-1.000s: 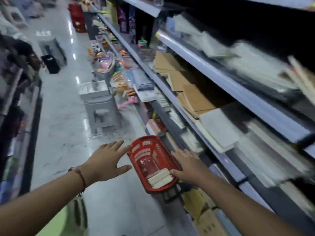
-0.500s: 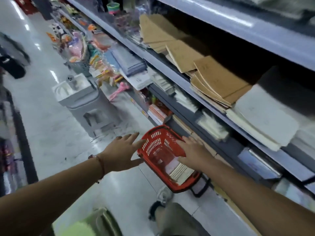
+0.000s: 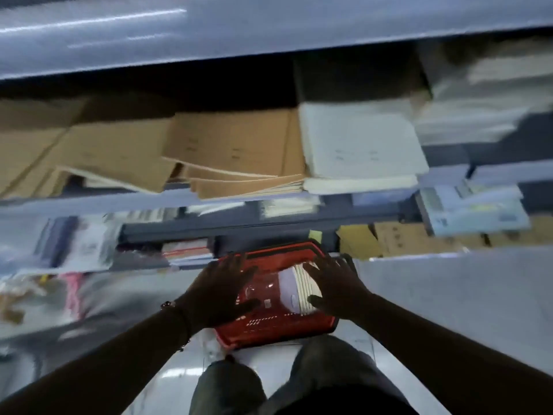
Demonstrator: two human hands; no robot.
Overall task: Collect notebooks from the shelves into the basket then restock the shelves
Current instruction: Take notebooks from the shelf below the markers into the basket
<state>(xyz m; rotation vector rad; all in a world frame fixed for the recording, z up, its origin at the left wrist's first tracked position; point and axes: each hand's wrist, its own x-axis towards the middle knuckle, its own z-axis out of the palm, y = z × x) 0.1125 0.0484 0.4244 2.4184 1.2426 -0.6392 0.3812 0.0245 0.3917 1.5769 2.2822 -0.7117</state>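
Note:
A red plastic basket (image 3: 278, 327) stands on the floor in front of the shelves. A small stack of white notebooks (image 3: 299, 290) lies inside it, toward the right. My left hand (image 3: 221, 292) hovers over the basket's left half with fingers spread, holding nothing. My right hand (image 3: 335, 290) is spread over the notebooks at the basket's right side; whether it touches them I cannot tell. On the shelf above lie stacks of brown notebooks (image 3: 233, 151) and white notebooks (image 3: 359, 145).
A grey shelf edge (image 3: 209, 34) overhangs at the top. Lower shelves hold mixed stationery at the left (image 3: 74, 244) and pale packs at the right (image 3: 472, 211). Cardboard boxes (image 3: 404, 238) sit behind the basket. My knees (image 3: 299, 381) are just below it.
The view has swung to face the shelves head-on and dropped lower. Both hands have closed in over the basket, the right one now above the notebooks.

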